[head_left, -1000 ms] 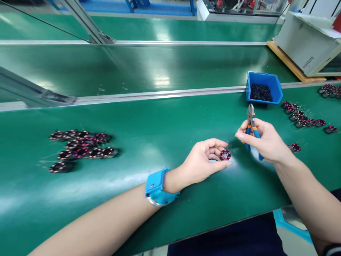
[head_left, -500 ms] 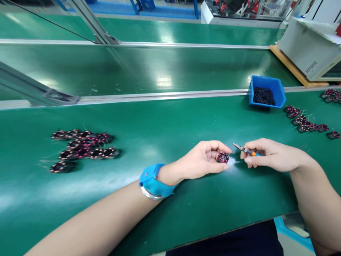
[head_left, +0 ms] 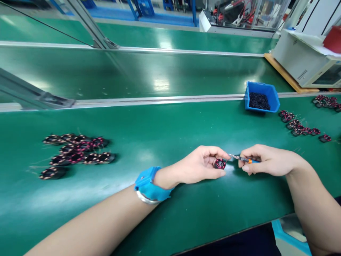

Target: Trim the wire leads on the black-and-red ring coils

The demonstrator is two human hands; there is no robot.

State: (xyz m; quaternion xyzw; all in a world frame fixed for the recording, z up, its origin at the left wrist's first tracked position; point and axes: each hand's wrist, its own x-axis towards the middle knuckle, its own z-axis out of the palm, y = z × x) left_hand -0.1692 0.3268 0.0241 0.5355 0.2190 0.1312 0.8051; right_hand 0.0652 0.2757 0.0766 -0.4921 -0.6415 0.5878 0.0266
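Head view, down over bench [head_left: 170, 128]

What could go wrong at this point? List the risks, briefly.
1. The side cutters in the right hand point their tips at the left hand's fingertips, so a nick seems possible.
2. The small wound coil is pinched only at the fingertips; it may slip or twist under the tool.
3. Any clipped wire end could fly off across the green mat.

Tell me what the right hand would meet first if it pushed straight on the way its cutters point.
The coil in the left hand: the cutters in the right hand aim leftward at it, tip seemingly almost touching, though depth is unclear.
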